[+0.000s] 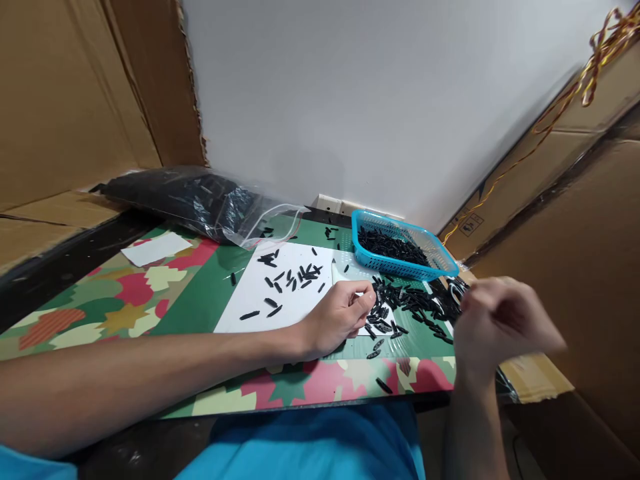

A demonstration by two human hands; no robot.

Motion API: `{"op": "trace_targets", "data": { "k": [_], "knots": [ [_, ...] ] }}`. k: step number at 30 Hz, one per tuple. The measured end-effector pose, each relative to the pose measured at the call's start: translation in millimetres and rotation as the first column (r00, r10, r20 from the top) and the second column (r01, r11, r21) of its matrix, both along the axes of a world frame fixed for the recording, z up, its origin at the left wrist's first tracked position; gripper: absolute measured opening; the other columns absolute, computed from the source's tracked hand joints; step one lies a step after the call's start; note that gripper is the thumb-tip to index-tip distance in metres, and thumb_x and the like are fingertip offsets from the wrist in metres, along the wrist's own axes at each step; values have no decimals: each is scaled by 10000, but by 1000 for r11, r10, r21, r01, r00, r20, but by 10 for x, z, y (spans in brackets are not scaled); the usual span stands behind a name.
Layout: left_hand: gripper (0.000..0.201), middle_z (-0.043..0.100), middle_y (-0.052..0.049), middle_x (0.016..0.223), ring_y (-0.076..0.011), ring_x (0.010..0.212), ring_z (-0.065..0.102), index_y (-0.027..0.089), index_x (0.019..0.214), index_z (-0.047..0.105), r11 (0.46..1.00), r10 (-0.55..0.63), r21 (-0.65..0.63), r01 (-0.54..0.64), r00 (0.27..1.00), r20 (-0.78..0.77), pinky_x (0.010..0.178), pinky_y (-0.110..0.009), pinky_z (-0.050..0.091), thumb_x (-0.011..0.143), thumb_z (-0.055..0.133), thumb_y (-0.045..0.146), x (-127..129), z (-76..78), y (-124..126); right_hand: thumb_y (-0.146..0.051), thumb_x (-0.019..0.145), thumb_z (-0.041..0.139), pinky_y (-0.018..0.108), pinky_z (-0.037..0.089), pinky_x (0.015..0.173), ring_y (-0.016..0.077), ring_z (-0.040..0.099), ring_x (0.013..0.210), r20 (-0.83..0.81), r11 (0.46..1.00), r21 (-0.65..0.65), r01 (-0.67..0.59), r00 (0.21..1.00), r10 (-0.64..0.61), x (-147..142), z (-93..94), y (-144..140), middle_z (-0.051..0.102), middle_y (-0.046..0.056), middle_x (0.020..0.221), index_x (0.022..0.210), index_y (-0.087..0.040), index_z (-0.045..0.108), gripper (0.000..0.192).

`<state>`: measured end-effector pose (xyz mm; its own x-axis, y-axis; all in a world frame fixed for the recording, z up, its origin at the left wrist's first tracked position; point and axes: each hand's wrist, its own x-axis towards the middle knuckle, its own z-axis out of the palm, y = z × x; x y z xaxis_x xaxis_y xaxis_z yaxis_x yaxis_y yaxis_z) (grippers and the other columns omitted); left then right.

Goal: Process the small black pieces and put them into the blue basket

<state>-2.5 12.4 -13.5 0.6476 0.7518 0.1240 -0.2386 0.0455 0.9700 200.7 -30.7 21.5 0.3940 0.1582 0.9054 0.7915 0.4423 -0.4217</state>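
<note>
left hand (340, 320) — small black pieces (410, 307)

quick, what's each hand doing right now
left hand: fingers curled, pinching at the black pieces
right hand: blurred, cannot tell

right hand (493, 327) motion-blurred, perhaps pinching something, left fingertips (367, 301) curled under

No text, brand or number can be read anywhere in this view. The only printed marks sit on the cardboard box (510, 200) at the right wall: a small dark panel of handling symbols (470, 225) near its lower corner, too small and slanted to make out. The white paper slip (156, 248) on the patterned table cover (120, 300) appears blank.
</note>
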Motion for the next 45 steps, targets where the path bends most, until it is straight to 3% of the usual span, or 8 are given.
{"op": "trace_targets", "data": {
  "k": [4,10,15,17,33,35,40,45],
  "knots": [
    [450,385,100,554,-56,464,254,219,757,440,1000,2,10,-2,1000,-22,429,-191,215,993,667,528,3,-7,-10,-380,1002,640,288,300,526,140,466,471,359,805,-588,75,916,177,168,-77,241,541,-34,523,630,-234,601,401],
    [477,418,83,553,-68,461,298,216,749,457,998,10,59,-7,999,-41,425,-198,237,1011,626,577,7,-14,-10,-534,1024,647,259,364,502,134,505,495,101,716,-686,-130,957,271,387,-138,69,635,-10,621,751,-200,684,434],
    [465,418,81,550,-71,464,315,218,763,453,997,4,81,0,998,-55,430,-197,252,1037,588,568,9,-30,11,-471,986,727,240,421,549,155,612,650,-86,201,-947,-249,802,590,588,-79,-191,709,-2,751,911,-193,759,291],
    [453,416,82,551,-70,468,310,217,767,455,997,5,79,-1,998,-57,433,-194,252,1039,592,552,11,-33,14,-491,969,746,243,416,563,151,593,649,-128,124,-962,-242,805,579,606,-110,-211,683,-15,726,872,-189,742,317],
    [473,398,97,536,-53,460,277,215,762,438,999,4,43,-1,997,-75,430,-182,232,1026,617,564,-5,-30,30,-140,943,627,259,491,630,162,684,699,-27,95,-989,-111,777,629,424,86,-296,743,-5,761,808,-205,716,174],
    [468,392,100,539,-50,459,271,215,773,443,999,0,40,3,997,-74,430,-180,235,1038,599,568,-7,-39,33,-195,979,656,248,511,587,157,694,681,-36,192,-959,-207,764,644,446,229,-311,744,-2,769,854,-213,731,148],
    [471,355,109,532,-49,461,245,221,765,425,1000,-18,2,18,999,-49,433,-175,225,1031,607,565,0,-19,32,-218,929,811,292,636,657,165,736,684,24,685,-521,-510,793,609,412,507,-87,748,5,832,946,-230,759,55],
    [454,302,124,512,-47,432,218,234,757,403,998,-9,-61,7,999,-33,421,-172,199,999,637,538,0,30,29,-251,957,744,538,610,996,310,750,1075,293,807,-576,-128,890,350,421,510,437,781,112,1144,1152,-221,759,198]
  ]
}}
